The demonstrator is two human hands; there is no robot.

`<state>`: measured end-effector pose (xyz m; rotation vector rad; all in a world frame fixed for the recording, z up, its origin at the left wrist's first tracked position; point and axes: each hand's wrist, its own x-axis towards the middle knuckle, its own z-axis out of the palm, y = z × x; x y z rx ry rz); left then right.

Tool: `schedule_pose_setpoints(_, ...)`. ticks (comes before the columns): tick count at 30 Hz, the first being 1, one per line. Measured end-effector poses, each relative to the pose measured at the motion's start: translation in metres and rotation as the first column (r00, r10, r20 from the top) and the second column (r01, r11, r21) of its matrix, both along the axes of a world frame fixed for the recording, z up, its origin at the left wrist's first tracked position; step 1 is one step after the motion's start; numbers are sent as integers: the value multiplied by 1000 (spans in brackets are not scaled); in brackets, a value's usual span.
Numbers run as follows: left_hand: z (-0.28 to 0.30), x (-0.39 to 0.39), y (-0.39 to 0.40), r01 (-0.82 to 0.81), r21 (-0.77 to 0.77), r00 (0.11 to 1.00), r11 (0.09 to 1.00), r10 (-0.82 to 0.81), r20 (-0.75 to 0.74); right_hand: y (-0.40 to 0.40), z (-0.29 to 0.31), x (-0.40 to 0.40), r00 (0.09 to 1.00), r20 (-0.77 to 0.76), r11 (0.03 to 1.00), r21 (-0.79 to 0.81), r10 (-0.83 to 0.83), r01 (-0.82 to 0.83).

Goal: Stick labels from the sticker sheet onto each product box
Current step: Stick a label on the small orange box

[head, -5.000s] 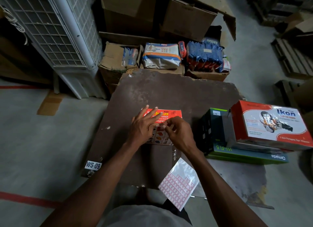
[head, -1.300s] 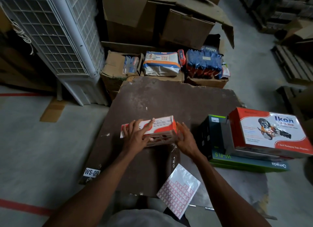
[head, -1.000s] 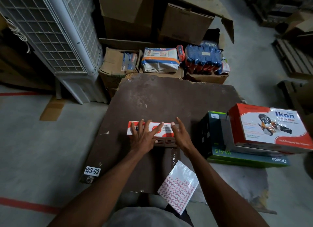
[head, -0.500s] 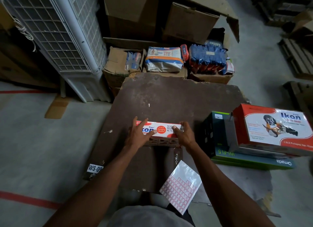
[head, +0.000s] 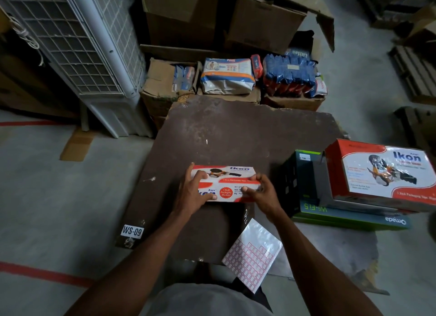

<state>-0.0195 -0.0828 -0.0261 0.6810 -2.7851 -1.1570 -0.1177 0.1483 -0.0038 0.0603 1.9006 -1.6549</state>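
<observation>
- Head view: white "WS-09" tag [head: 132, 231] at the brown board's [head: 236, 131] 7 o'clock corner.
- Left hand [head: 192, 193] and right hand [head: 263, 194], fingers curled, grip the red-and-white "Ikon" carton [head: 227, 182] at the board's centre; half a second ago it showed less top face.
- White red-grid sticker sheet [head: 253, 254] lies at 5 o'clock.
- Larger red "Ikon" box [head: 382, 174] tops a green "Omada" box [head: 354, 220] at 3 o'clock.

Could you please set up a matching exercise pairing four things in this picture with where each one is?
Things:
1. small Ikon box
2. sticker sheet
3. large Ikon box
4. WS-09 tag

Places:
A. on top of the stack at the right
B. gripped by both hands
C. near left corner of the brown board
D. overhanging the board's near edge

Pairs: 1-B, 2-D, 3-A, 4-C
</observation>
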Motion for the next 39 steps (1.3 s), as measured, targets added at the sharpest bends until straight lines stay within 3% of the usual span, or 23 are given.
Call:
schedule_pose_setpoints(5, -10, 15, 5, -75, 126, 991, 989, 61, 116, 1, -11, 11, 998, 67, 994, 106, -16, 9)
schedule_pose_setpoints(12, -16, 11, 6, -63, 131, 954, 989, 21, 299, -4, -74, -4, 973, -80, 897, 409, 217, -167)
schedule_pose_setpoints(16, -19, 5, 5, -68, 121, 939, 990, 23, 344, -15, -49, -3, 970, -92, 867, 473, 226, -157)
schedule_pose_setpoints(24, -29, 8, 9, -134, 205, 973, 970, 89, 214, -18, -39, 5, 966, -123, 849, 511, 229, -137)
schedule_pose_setpoints(30, -31, 15, 10, -99, 176, 984, 979, 70, 165, -12, -39, 11, 952, -173, 867, 477, 253, -144)
schedule_pose_setpoints(39, 13, 4, 16, -190, 205, 981, 960, 193, 5, -12, 1, 1, 911, -341, 922, 375, 233, -96)
